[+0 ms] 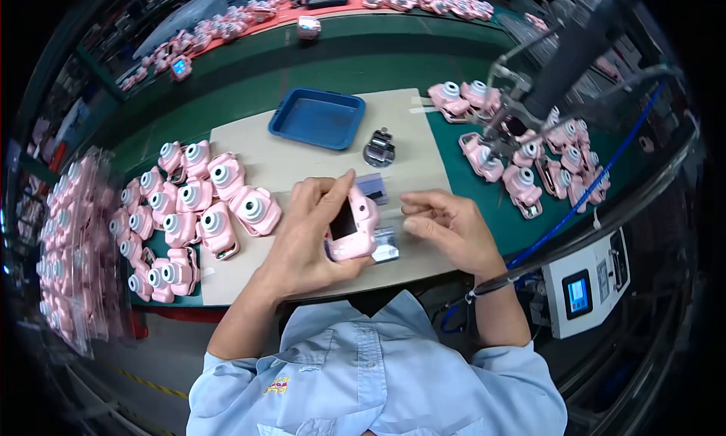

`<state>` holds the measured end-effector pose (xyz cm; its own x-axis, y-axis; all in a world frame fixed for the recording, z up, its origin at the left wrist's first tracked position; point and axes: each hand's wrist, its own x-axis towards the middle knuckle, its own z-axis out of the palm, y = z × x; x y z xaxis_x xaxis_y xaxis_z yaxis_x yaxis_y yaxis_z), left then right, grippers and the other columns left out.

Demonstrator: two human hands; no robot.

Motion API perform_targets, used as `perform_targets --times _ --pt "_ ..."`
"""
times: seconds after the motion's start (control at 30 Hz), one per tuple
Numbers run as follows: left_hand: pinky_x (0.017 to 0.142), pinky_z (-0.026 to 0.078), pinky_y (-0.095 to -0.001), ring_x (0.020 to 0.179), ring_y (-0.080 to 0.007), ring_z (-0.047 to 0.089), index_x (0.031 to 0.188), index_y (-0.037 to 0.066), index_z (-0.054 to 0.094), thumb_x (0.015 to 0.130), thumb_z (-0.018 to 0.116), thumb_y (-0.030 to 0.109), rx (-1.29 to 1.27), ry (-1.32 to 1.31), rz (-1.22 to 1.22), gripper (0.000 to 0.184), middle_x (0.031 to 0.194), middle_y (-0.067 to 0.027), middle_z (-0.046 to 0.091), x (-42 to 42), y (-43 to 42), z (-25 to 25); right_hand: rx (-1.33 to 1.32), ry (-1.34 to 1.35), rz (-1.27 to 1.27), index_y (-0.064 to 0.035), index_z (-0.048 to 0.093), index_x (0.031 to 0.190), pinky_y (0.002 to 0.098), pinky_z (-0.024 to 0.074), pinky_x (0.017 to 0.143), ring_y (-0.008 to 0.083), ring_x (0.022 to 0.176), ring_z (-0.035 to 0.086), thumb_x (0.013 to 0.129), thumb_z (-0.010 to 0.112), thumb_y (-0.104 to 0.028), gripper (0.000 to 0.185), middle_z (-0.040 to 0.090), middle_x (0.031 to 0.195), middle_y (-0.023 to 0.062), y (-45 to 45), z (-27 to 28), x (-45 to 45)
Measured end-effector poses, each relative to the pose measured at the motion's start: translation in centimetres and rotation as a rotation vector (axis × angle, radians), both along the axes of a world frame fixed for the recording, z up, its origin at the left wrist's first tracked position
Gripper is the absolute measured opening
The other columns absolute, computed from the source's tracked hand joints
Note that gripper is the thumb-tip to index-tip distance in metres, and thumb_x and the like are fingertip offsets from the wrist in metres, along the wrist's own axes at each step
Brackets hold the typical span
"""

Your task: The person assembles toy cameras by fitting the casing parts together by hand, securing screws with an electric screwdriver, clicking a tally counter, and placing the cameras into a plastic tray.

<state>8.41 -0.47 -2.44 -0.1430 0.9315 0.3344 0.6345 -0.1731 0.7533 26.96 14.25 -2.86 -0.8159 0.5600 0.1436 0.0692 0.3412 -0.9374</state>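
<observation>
My left hand [306, 235] grips a pink camera body [364, 223] by its edges, thumb on one side and fingers on the other. The camera's dark screen side faces up. To its right, my right hand [450, 228] is apart from it, fingers bent and thumb near the index finger; nothing shows between them. Under and beside the held camera lie a clear bluish plastic piece [371, 186] and another clear piece with a dark edge [386, 245]. A small dark metal fixture [380, 148] stands on the beige mat beyond my hands.
A blue tray [318, 118] sits at the mat's back. Pink cameras [180, 201] crowd the left, and more cameras [522, 183] lie at right beneath a metal arm [575, 58]. A blue cable [560, 228] runs above a white device [586, 285] at lower right.
</observation>
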Motion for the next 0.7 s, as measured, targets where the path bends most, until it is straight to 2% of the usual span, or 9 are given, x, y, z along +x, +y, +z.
perform_targets --times 0.07,0.13,0.23,0.3,0.33,0.4,0.5,0.57,0.7 --pt "0.09 0.043 -0.0395 0.102 -0.0315 0.049 0.144 0.001 0.042 0.062 0.08 0.022 -0.15 0.24 0.118 0.094 0.119 -0.0197 0.05 -0.1 0.1 0.0 0.098 -0.083 -0.08 0.0064 0.067 0.107 0.0258 0.0469 0.062 0.0143 0.064 0.056 0.084 0.069 -0.006 0.026 0.067 0.086 0.0106 1.4 0.0 1.9" --pt "0.091 0.042 -0.0415 0.104 -0.0338 0.048 0.143 0.0 0.042 0.064 0.079 0.025 -0.224 0.491 0.149 0.091 0.119 -0.021 0.049 -0.2 0.4 -0.8 0.516 -0.19 -0.115 0.006 0.067 0.094 0.0327 0.0474 0.06 0.0215 0.061 0.059 0.085 0.065 -0.01 0.019 0.066 0.079 0.0126 2.7 -0.4 3.7" --pt "0.094 0.041 -0.0445 0.108 -0.0358 0.047 0.145 0.0 0.041 0.068 0.079 0.033 -0.249 0.514 0.142 0.091 0.124 -0.0224 0.048 0.0 0.3 -1.5 0.62 -0.345 -0.235 0.0026 0.062 0.08 0.0386 0.0465 0.057 0.0289 0.061 0.061 0.084 0.063 -0.011 0.014 0.065 0.076 0.0138 2.9 -1.8 6.8" --pt "0.097 0.039 -0.0465 0.115 -0.0368 0.046 0.146 0.001 0.039 0.071 0.078 0.041 -0.219 0.602 0.123 0.093 0.131 -0.0239 0.046 0.0 0.0 -1.6 0.83 -0.631 -0.352 -0.0016 0.058 0.073 0.0372 0.045 0.054 0.0289 0.063 0.063 0.082 0.063 -0.01 0.013 0.064 0.073 0.0123 1.7 -0.6 8.0" --pt "0.097 0.039 -0.0465 0.115 -0.0368 0.046 0.146 0.001 0.039 0.071 0.078 0.041 -0.196 0.597 0.075 0.093 0.131 -0.0239 0.046 0.6 0.1 -1.4 0.824 -0.661 -0.397 -0.0016 0.058 0.073 0.0372 0.045 0.054 0.0289 0.063 0.063 0.082 0.063 -0.01 0.013 0.064 0.073 0.0123 1.4 -0.8 8.9" --pt "0.099 0.039 -0.047 0.119 -0.0368 0.046 0.145 0.001 0.042 0.075 0.077 0.042 -0.004 0.56 0.119 0.088 0.136 -0.024 0.044 1.7 0.3 -0.5 1.115 -0.768 -0.494 -0.005 0.058 0.072 0.0368 0.0446 0.053 0.0286 0.06 0.061 0.079 0.063 -0.01 0.01 0.062 0.071 0.0128 1.2 -1.8 10.4" --pt "0.097 0.042 -0.0461 0.112 -0.0355 0.052 0.135 0.0 0.053 0.079 0.075 0.036 0.135 0.353 0.035 0.071 0.126 -0.023 0.053 4.8 0.8 1.1 1.225 -0.946 -0.506 -0.0044 0.06 0.076 0.0382 0.0457 0.059 0.0294 0.067 0.061 0.078 0.063 -0.01 0.007 0.062 0.075 0.0143 1.6 -1.9 12.3" --pt "0.092 0.046 -0.0454 0.101 -0.0337 0.059 0.122 -0.001 0.063 0.082 0.073 0.027 0.178 0.294 -0.223 0.05 0.115 -0.0195 0.061 7.3 0.9 1.9 1.338 -1.092 -0.467 -0.0038 0.063 0.079 0.0396 0.0468 0.064 0.0302 0.074 0.061 0.077 0.062 -0.01 0.006 0.062 0.078 0.0158 2.1 -1.7 13.4" --pt "0.092 0.047 -0.0426 0.1 -0.0319 0.059 0.12 -0.001 0.063 0.083 0.07 0.021 0.143 0.289 -0.488 0.044 0.114 -0.0189 0.062 10.9 1.2 2.1 1.684 -1.054 -0.402 -0.0012 0.066 0.085 0.044 0.0451 0.073 0.0322 0.087 0.058 0.077 0.062 -0.009 0.012 0.062 0.086 0.019 3.3 -1.2 15.3"
